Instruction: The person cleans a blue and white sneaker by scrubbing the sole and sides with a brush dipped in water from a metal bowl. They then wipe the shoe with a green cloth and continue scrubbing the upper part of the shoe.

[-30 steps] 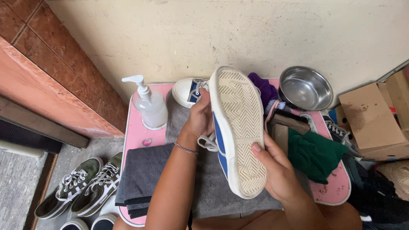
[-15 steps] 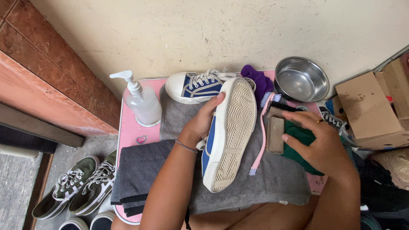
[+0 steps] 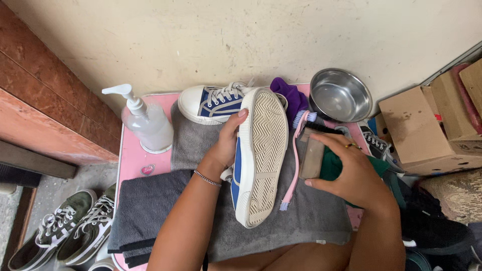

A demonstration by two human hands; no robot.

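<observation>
While pump bottle (image 3: 145, 125) stands upper left on pink table (image 3: 131, 165), left hand (image 3: 226, 143) grips blue sneaker (image 3: 258, 155) sole-up at centre over grey towel (image 3: 311, 216); right hand (image 3: 351, 173) fingers curled around brush (image 3: 311, 155), steel bowl (image 3: 340, 95) upper right

There is a single view, from a camera worn on the person's head. It looks steeply down and slightly forward, close over the forearms, which enter from the bottom edge. Its centre falls on the left hand (image 3: 228, 145) and right hand (image 3: 351, 173), both near enough to fill the middle of the frame. The pink surface (image 3: 131, 165) spans the width beneath the fingers (image 3: 240, 118). Beyond the fingertips, the cream wall (image 3: 281, 40) closes the top of the view. Left of the fingers the view reaches the floor (image 3: 60, 195); right of them it is cut off at cardboard boxes (image 3: 422, 130). No second view shares the scene.
</observation>
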